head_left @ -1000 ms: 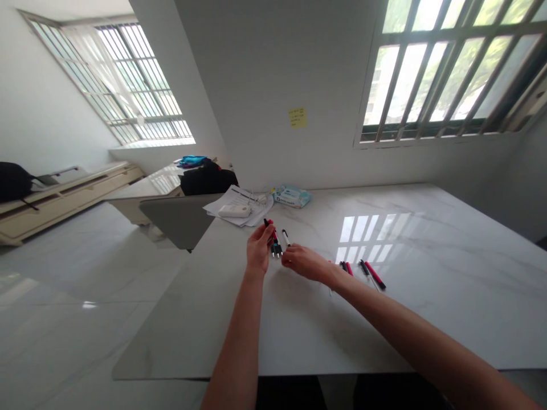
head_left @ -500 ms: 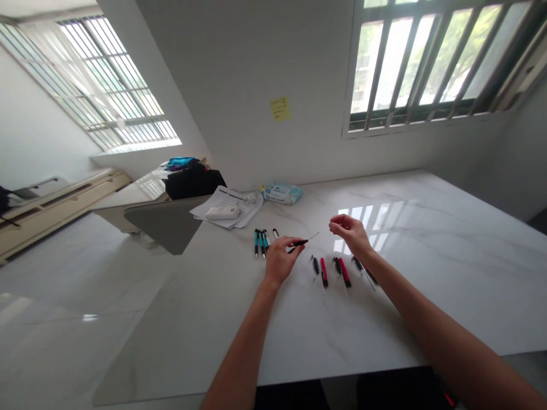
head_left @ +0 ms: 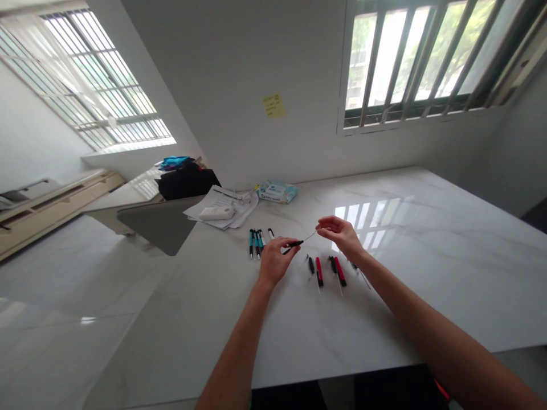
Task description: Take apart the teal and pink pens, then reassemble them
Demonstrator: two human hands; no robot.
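My left hand (head_left: pixel 276 263) pinches a black pen piece (head_left: pixel 294 244), and a thin pen refill (head_left: pixel 309 236) sticks out of it toward the right. At the tip of that refill, the thumb and fingers of my right hand (head_left: pixel 342 236) are closed in a pinch; whatever they hold is too small to name. Below the hands lie groups of pen parts: a red barrel (head_left: pixel 318 270) beside a black grip (head_left: pixel 311 265), and another red barrel (head_left: pixel 340 270) with similar pieces. My right forearm partly covers a third group. Teal-and-black pens (head_left: pixel 251 245) lie left of my left hand.
Behind the pens, papers (head_left: pixel 213 199) carry a white device (head_left: pixel 217 213). A wet-wipes pack (head_left: pixel 277 192) stands against the wall near them. The white marble-look table (head_left: pixel 448 256) reaches far right. A yellow note (head_left: pixel 274 106) sticks to the wall.
My right hand has come left, and its fingertips now meet the refill's tip. The left hand still grips the black pen piece. The whole view has shifted slightly.
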